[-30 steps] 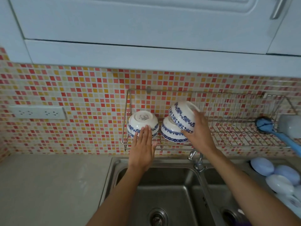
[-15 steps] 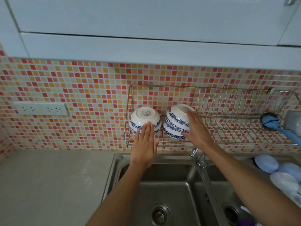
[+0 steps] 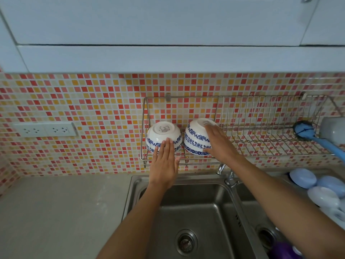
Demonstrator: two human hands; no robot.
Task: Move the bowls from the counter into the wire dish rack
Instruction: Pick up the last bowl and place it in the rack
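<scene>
The wire dish rack (image 3: pixel 261 144) hangs on the tiled wall above the sink. At its left end a white bowl with blue flowers (image 3: pixel 164 130) lies upside down. My left hand (image 3: pixel 164 165) rests flat against that bowl's front, fingers straight and together. Right beside it, a second upturned bowl (image 3: pixel 196 134) sits stacked over a third bowl (image 3: pixel 193 150), of which only the blue rim shows. My right hand (image 3: pixel 220 144) covers the right side of the top bowl, fingers over its base and thumb near the lower rim.
A blue dish brush (image 3: pixel 306 132) and a grey cup (image 3: pixel 334 131) sit at the rack's right end. Below are a double steel sink (image 3: pixel 196 212) and its tap (image 3: pixel 229 176). Pale blue and white dishes (image 3: pixel 321 187) lie at the right. A grey counter (image 3: pixel 56 212) is on the left.
My right hand lowered the raised bowl onto the bowl in the rack, so the two now sit stacked. My left hand stayed against the left bowl.
</scene>
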